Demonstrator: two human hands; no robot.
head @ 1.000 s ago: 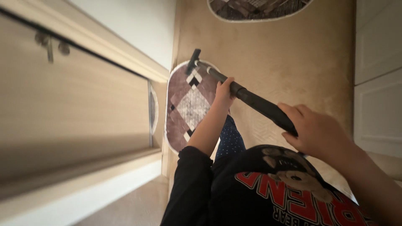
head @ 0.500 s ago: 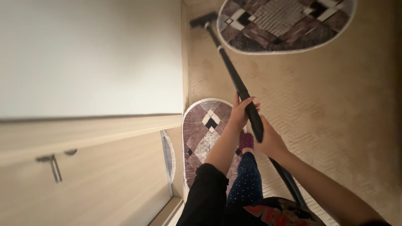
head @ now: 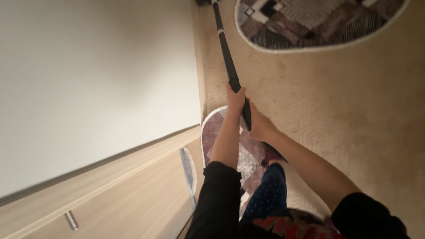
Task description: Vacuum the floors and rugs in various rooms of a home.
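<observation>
Gripping the black vacuum wand (head: 226, 53) are both hands, left hand (head: 236, 98) farther, right hand (head: 260, 126) nearer (grips clenched), over beige carpet (head: 336, 110).

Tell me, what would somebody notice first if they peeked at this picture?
First, the long black vacuum pole running up the middle to the top edge, gripped by the left hand and, just below it, the right hand. Next, the patterned oval rug at the top right on the beige carpet. A smaller rug lies under the arms by the white wall.
</observation>
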